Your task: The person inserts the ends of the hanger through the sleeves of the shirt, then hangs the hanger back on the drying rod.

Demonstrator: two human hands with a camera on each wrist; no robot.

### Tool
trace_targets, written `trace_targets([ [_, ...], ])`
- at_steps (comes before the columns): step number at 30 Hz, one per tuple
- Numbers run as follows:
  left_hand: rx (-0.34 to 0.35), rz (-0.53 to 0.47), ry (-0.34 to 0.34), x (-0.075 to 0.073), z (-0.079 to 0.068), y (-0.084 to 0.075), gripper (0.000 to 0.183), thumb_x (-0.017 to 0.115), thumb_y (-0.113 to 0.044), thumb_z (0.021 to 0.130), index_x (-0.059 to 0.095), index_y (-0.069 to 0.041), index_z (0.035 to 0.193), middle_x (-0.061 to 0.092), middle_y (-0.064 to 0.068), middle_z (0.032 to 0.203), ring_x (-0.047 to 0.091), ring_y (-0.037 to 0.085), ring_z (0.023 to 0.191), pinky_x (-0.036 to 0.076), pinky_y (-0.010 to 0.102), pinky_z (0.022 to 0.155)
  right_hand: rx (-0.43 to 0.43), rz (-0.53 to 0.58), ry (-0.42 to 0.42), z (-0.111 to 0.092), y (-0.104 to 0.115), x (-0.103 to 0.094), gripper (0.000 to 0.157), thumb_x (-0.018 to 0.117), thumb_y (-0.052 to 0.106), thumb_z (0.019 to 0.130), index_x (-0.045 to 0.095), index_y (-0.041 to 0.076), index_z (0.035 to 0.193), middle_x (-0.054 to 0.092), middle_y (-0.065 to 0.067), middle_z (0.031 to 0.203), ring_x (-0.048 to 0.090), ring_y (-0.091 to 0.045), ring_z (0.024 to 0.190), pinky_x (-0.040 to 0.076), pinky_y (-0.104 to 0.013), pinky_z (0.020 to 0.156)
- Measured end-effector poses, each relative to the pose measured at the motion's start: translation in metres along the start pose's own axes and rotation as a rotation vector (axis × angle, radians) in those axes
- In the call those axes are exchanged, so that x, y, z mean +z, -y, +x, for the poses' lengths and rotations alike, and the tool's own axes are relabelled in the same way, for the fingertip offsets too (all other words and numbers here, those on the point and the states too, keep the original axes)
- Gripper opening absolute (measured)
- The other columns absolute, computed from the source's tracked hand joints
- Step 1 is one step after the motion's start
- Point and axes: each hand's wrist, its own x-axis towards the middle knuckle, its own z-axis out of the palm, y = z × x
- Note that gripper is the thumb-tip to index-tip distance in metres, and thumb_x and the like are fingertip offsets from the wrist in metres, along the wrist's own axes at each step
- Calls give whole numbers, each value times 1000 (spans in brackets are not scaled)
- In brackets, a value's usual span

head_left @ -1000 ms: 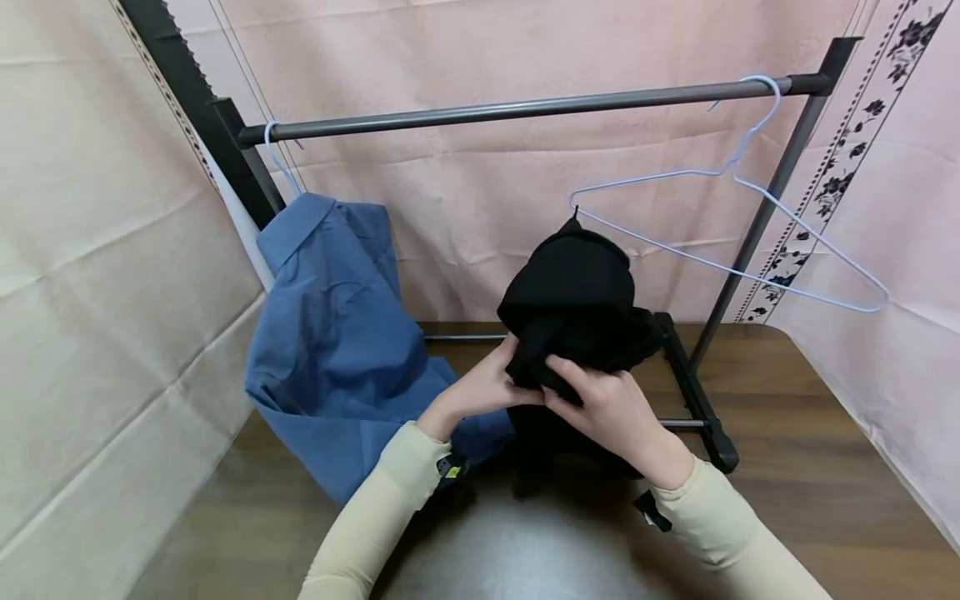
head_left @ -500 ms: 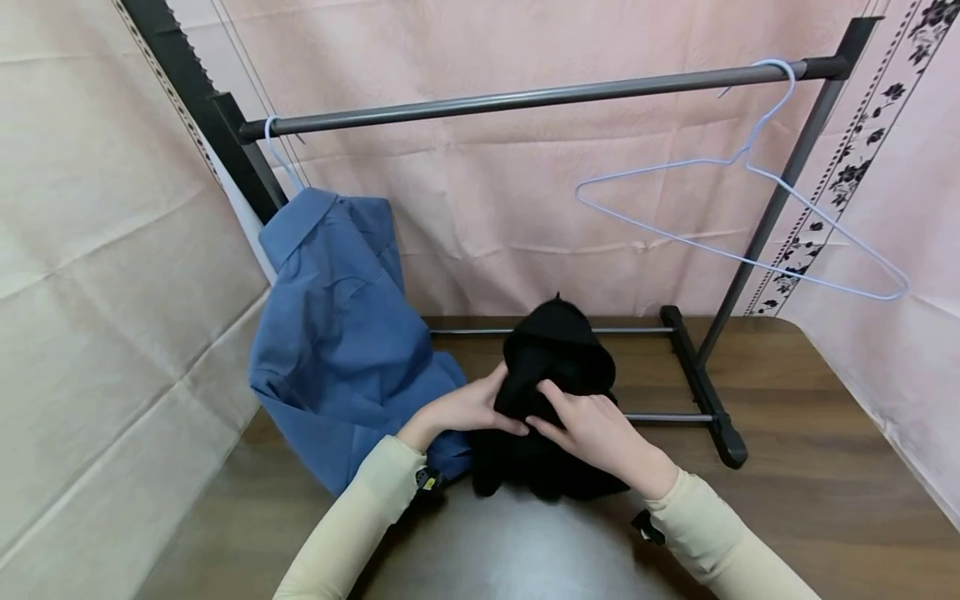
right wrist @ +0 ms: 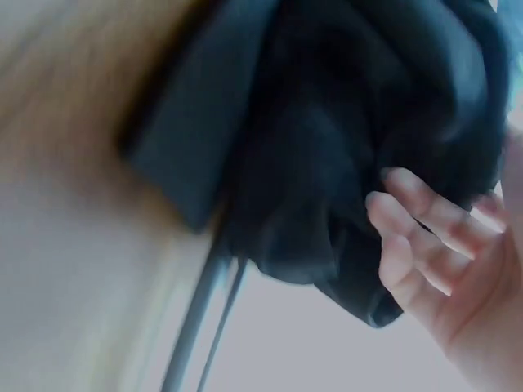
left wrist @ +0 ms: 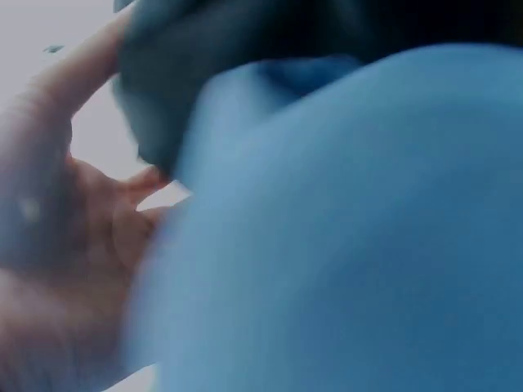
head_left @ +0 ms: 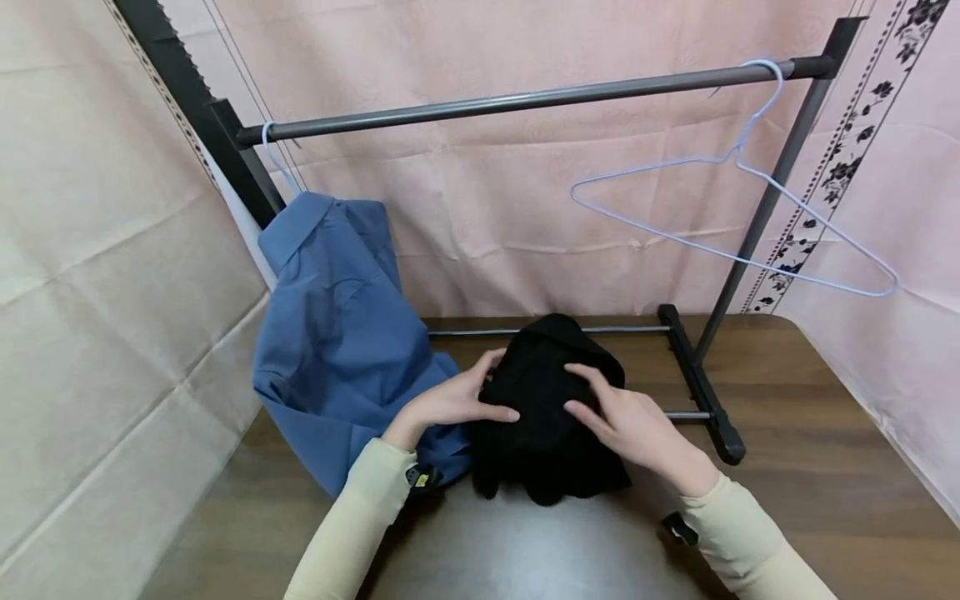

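A bunched black cloth item lies in a heap on the wooden table, in front of the rack's lower bars; its exact kind cannot be made out. My left hand is at its left side, thumb out and fingers partly hidden behind the cloth. On the other side is my right hand, its thumb and fingers spread apart and loosely bent. In the right wrist view the fingers rest beside the dark folds without closing on them. Blue fabric covers much of the left wrist view.
A blue collared shirt hangs at the left of the rack's rail, its lower part reaching the table beside my left hand. A bare pale-blue hanger hangs on the right. The rack's foot stands behind my right hand.
The black cloth has come down from near the bare hanger onto the table. Both hands have loosened from it and moved apart; the right one has shifted to the right.
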Motion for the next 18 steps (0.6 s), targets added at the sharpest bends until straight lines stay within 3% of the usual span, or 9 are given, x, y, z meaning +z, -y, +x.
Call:
trace_targets([
  [4, 86, 7, -127, -13, -11, -14, 91, 77, -36, 91, 17, -31, 160, 37, 7, 153, 43, 27, 135, 41, 52, 105, 43, -17, -123, -6, -12, -19, 41, 61, 23, 103, 47, 11, 139, 63, 7, 84, 47, 1, 55, 43, -25, 52],
  [7, 115, 38, -159, -14, -19, -22, 87, 77, -39, 90, 23, -33, 158, 34, 0, 156, 39, 24, 138, 40, 53, 106, 103, -55, -136, -14, -20, -30, 22, 59, 24, 104, 57, 12, 121, 62, 7, 80, 48, -2, 57, 43, -28, 54],
  [10, 114, 65, -121, -9, -24, -26, 84, 78, -43, 89, 29, -36, 157, 33, -3, 155, 37, 21, 138, 41, 50, 106, 153, -97, -56, -23, -27, -39, 13, 62, 29, 102, 63, 17, 103, 59, 13, 74, 49, -2, 59, 43, -29, 56],
  [13, 90, 87, -56, 0, -20, -22, 87, 79, -45, 87, 30, -35, 157, 34, 0, 154, 38, 23, 137, 41, 47, 105, 165, -105, 78, -32, -34, -38, 14, 71, 28, 95, 66, 17, 103, 62, 15, 78, 54, -1, 64, 46, -30, 59],
  [16, 64, 78, 2, 12, -12, -11, 91, 80, -43, 86, 27, -31, 159, 34, 3, 155, 38, 22, 138, 38, 43, 108, 163, -72, 199, -39, -37, -27, 36, 78, 30, 89, 64, 13, 118, 68, 7, 94, 63, -7, 78, 51, -34, 65],
  [18, 53, 76, 30, 23, -6, -4, 92, 81, -40, 86, 26, -28, 159, 37, 3, 154, 42, 19, 135, 38, 41, 108, 148, -67, 233, -42, -36, -18, 51, 80, 33, 87, 60, 10, 127, 70, 0, 105, 67, -15, 87, 53, -38, 70],
])
